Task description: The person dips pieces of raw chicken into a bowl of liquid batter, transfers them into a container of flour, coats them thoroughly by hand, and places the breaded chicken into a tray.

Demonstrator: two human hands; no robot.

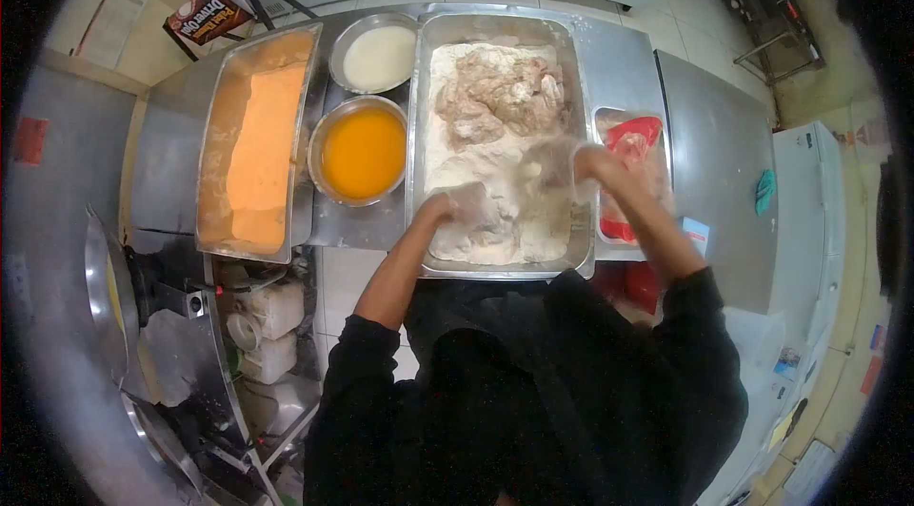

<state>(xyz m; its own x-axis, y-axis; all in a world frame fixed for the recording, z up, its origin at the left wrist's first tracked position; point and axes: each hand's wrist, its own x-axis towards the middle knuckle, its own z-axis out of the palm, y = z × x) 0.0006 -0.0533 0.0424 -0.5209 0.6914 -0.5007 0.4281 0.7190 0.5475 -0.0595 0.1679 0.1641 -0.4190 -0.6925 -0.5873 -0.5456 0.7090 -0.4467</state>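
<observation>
A deep steel tray (413,139) in front of me holds white flour (457,156). Flour-coated pieces that look like raw chicken (500,92) are heaped in its far half. My left hand (468,204) is down in the flour at the near left, beside a floury lump (490,220); its fingers blend into the flour, and whether they grip anything is hidden. Over the tray's right side, my right hand (562,166) is smeared by motion, so its fingers and anything in them cannot be made out. Both hands look pale, with a thin glove or flour over them.
Left of the tray stand a bowl of orange liquid (364,154), a bowl of whitish liquid (379,58) and a long pan of orange powder (262,139). On the right, a smaller tray (665,156) holds a red-and-clear plastic bag (632,146). A small blue-white box (695,235) lies nearby.
</observation>
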